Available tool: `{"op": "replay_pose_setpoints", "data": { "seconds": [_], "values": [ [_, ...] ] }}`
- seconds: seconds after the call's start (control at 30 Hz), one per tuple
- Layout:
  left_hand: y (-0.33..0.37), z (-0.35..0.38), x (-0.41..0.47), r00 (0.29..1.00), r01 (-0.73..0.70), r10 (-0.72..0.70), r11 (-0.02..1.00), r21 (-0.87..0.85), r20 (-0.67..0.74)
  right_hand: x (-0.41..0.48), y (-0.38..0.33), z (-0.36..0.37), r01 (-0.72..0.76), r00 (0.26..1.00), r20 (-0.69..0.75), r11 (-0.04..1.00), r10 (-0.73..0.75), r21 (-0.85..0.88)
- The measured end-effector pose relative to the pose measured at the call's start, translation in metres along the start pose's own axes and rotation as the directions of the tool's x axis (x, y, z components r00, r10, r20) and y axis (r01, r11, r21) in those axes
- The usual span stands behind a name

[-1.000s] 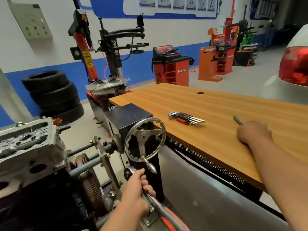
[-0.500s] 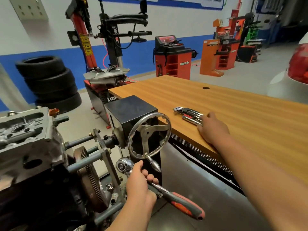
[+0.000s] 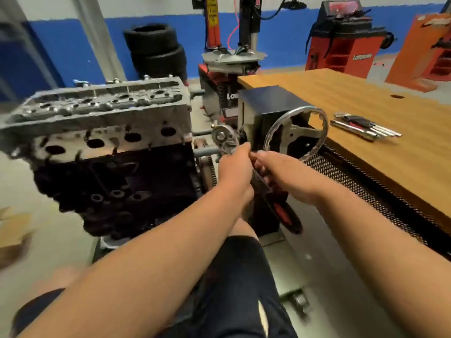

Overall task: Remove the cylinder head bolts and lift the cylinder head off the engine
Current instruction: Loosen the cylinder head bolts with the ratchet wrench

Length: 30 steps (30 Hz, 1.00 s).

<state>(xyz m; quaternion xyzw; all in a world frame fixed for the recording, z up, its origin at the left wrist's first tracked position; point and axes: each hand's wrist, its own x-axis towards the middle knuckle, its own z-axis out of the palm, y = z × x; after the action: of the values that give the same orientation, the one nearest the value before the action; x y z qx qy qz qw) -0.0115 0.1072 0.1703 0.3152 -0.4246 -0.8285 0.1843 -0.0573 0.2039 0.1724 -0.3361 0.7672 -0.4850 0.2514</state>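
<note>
Ratchet [image 3: 221, 136] seemingly within left fingers [image 3: 244, 149]

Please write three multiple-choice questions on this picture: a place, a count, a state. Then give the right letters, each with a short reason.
1. Where does the hex key set lie? A on the floor; B on the wooden workbench; C on the person's lap.
2. How many dark ports show along the cylinder head's side? A two; B four; C six.
3. What does the left hand hold? A nothing; B a hex key; C the ratchet wrench.
Answers: 1 B, it lies on the bench top. 2 B, four holes stand in a row. 3 C, it grips the wrench's shaft.
</note>
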Motion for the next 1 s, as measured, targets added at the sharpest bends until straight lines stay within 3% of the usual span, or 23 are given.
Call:
{"op": "replay_pose_setpoints", "data": {
  "seconds": [0.1,0.23,0.27,0.3,0.43,0.5,0.6,0.67,0.77,0.9,1.0],
  "values": [
    [0.034,-0.039,-0.026,0.977,-0.212,0.212,0.967,0.142,0.015,-0.001,-0.038,0.05,0.206,0.978,-0.022,0.974,-0.209,-0.093],
    [0.077,-0.1,-0.067,0.953,-0.28,0.241,0.929,0.241,0.182,-0.008,-0.072,0.097,0.32,0.941,0.019,0.866,-0.339,-0.384],
    [0.087,-0.115,-0.078,0.953,-0.278,0.232,0.924,0.263,0.192,-0.009,-0.081,0.109,0.348,0.931,0.03,0.856,-0.365,-0.383],
    [0.095,-0.13,-0.09,0.954,-0.275,0.227,0.922,0.272,0.193,-0.013,-0.09,0.121,0.377,0.921,0.042,0.857,-0.387,-0.351],
    [0.12,-0.176,-0.129,0.916,-0.397,0.365,0.888,0.234,0.168,-0.026,-0.12,0.169,0.369,0.924,0.066,0.924,-0.376,0.096],
    [0.135,-0.203,-0.136,0.847,-0.527,0.493,0.734,0.428,0.198,-0.025,-0.13,0.18,0.473,0.881,0.002,0.878,-0.474,0.073],
    [0.159,-0.236,-0.125,0.718,-0.533,0.643,0.262,0.804,0.267,-0.009,-0.141,0.177,0.557,0.829,0.004,0.826,-0.56,0.088],
    [0.177,-0.246,-0.1,0.652,-0.495,0.711,0.139,0.858,0.261,0.017,-0.151,0.177,0.548,0.836,0.066,0.835,-0.545,-0.044],
    [0.199,-0.253,-0.057,0.651,-0.421,0.719,0.077,0.904,0.242,0.06,-0.162,0.195,0.515,0.857,0.142,0.811,-0.496,-0.276],
    [0.213,-0.266,-0.016,0.725,-0.316,0.664,0.087,0.945,0.182,0.104,-0.157,0.197,0.519,0.845,0.008,0.817,-0.534,-0.251],
    [0.218,-0.268,0.004,0.739,-0.333,0.649,0.12,0.935,0.18,0.12,-0.155,0.186,0.567,0.814,0.022,0.785,-0.581,-0.248]
  ]
}}
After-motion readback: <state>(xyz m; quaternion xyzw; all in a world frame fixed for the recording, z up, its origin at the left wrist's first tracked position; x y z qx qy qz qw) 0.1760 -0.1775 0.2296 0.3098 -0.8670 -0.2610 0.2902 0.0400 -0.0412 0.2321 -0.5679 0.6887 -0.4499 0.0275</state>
